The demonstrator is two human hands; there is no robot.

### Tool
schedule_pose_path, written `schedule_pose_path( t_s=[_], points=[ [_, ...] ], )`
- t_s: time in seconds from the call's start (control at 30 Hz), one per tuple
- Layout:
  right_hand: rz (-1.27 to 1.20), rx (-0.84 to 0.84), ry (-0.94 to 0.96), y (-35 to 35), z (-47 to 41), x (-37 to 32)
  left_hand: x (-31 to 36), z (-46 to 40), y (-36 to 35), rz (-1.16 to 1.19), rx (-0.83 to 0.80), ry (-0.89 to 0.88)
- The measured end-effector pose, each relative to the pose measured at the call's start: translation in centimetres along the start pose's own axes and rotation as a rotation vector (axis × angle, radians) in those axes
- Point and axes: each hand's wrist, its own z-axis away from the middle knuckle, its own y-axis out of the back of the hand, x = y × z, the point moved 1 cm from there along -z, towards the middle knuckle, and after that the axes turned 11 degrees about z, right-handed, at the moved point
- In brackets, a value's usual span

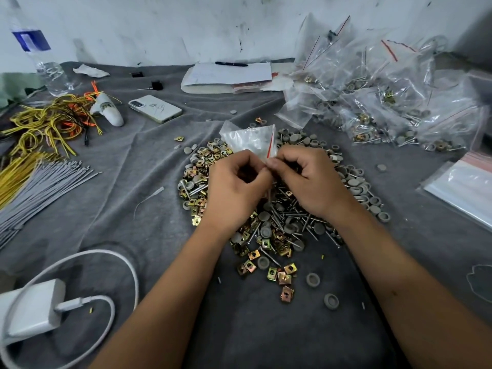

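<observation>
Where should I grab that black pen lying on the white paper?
Pinch the pen at the middle of its thin barrel, coming straight down from above: it lies flat on the paper, so its long sides are free.

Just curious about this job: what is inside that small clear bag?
The small clear bag, pinched by the left hand and right hand, looks nearly empty in its visible upper part. Its lower end is hidden behind the fingers, so anything there cannot be seen.

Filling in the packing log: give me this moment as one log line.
left hand pinches small zip bag | right hand pinches same bag | bag over pile of clips, caps and nails | filled bags far right
</observation>
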Motion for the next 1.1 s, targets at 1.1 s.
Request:
schedule_pose_path(
  t_s=[1.1],
  points=[
    [0.366,-0.461,0.104,1.1,0.0,1.2,1.4,-0.3,2.8,-0.805,0.236,-0.242]
  ],
)
